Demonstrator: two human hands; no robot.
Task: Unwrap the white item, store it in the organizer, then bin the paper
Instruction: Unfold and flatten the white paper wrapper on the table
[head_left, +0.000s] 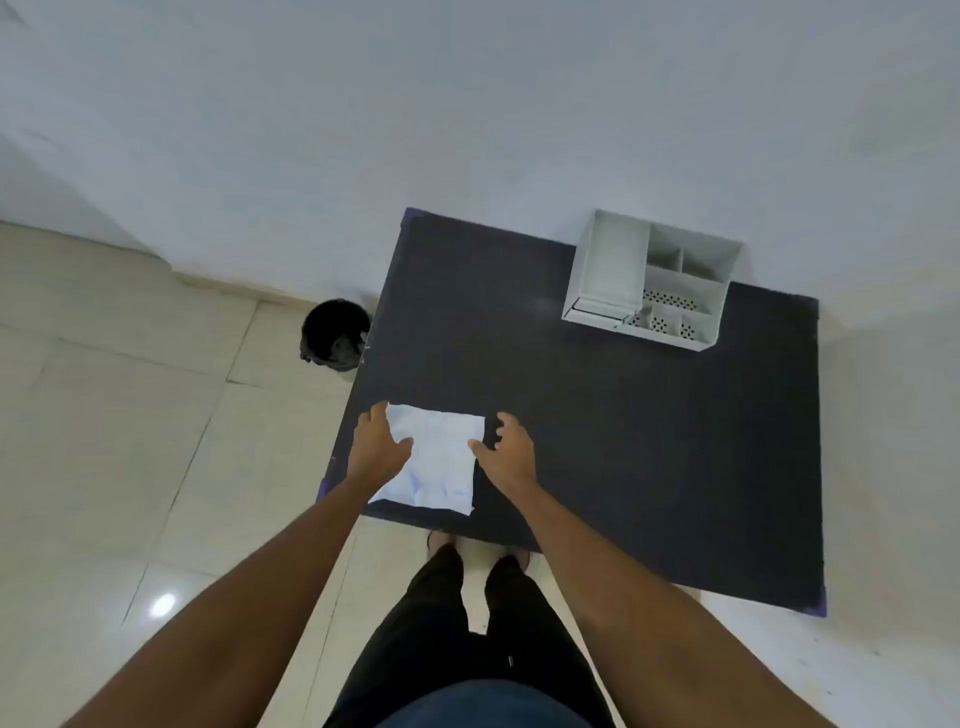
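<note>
A person stands at a dark desk (649, 441), both hands poised at a crumpled white paper (436, 462) that lies flat near the desk's front left corner; the left hand (376, 441) rests at the sheet's left edge, fingers (400, 446) spread and loose over it, while the right hand (506, 449) sits at the right edge, fingers (501, 423) open and curled, gripping nothing yet. Whatever white item the paper wraps cannot be made out (the sheet looks nearly flat, and white on white hides any bulge). The white organizer (657, 291), its compartments apparently empty, stands well apart at the far side of the desk by the wall, and a black bin (335, 332) waits on the tiled floor just beside the desk's left edge. The risk from here appears to be the sheet's position: a quick tug near the front edge could send a small item sliding onto the floor, or tear the creased paper. No brand, label or legible writing is visible; faint bluish marks on the paper cannot be read.
</note>
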